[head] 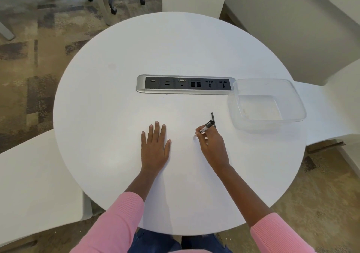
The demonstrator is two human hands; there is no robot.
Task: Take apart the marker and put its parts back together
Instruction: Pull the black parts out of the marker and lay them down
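The left hand lies spread flat on the white counter, empty, likely steadying the person. Just right of it, the right hand pinches the marker like a pen, tip low near the counter. A thin dark rod lies just beyond, perhaps a removed part. Farther right, a clear container stands empty.

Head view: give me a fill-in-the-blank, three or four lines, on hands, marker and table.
1. The marker is held in the ____ hand.
2. The left hand lies ____ on the table, palm down.
3. The clear container at the table's right edge is ____.
4. A thin dark rod lies just beyond the marker, on the side toward the ____ strip.

Missing words: right; flat; empty; socket
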